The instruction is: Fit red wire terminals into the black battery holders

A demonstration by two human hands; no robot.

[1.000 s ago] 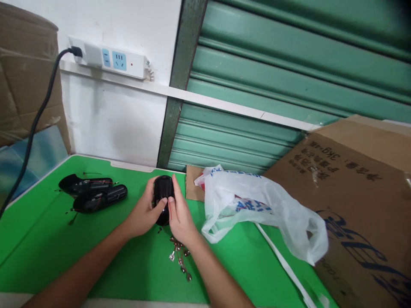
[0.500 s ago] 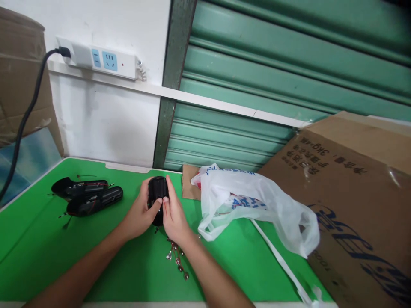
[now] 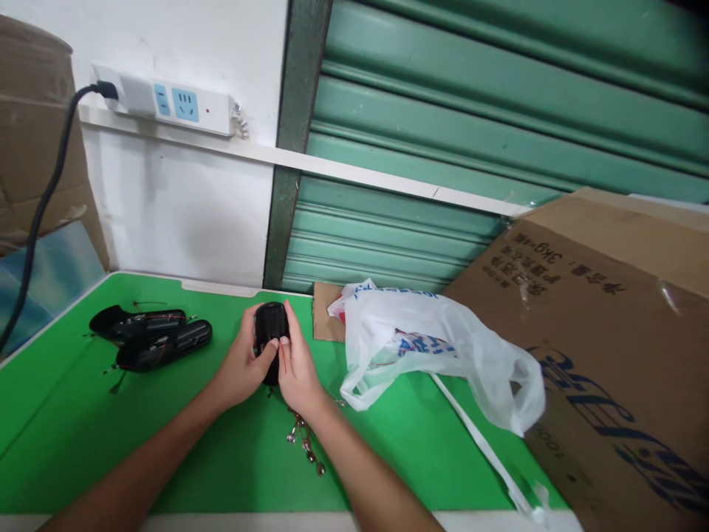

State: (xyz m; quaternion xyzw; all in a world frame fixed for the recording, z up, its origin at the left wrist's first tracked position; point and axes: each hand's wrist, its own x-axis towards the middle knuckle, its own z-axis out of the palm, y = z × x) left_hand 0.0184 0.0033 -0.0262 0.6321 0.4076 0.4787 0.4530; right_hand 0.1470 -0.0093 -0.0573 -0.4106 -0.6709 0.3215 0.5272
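Both hands hold a glossy black elongated shell over the green mat. My left hand wraps its left side, thumb pressed on its face. My right hand grips the right side, its thumb beside the other thumb, with a thin red wire along it. Below my right wrist, several small round metal parts on wires lie on the mat. Two similar black shells with thin wires lie to the left, one behind the other. The lower part of the held shell is partly hidden by my fingers.
A white plastic bag lies right of my hands, partly over a cardboard piece. A large cardboard box stands at the right. A power strip is on the wall, with a black cable hanging at the left.
The view has shifted slightly. Both hands keep their grip on the black shell, with barely any movement of the thumbs.
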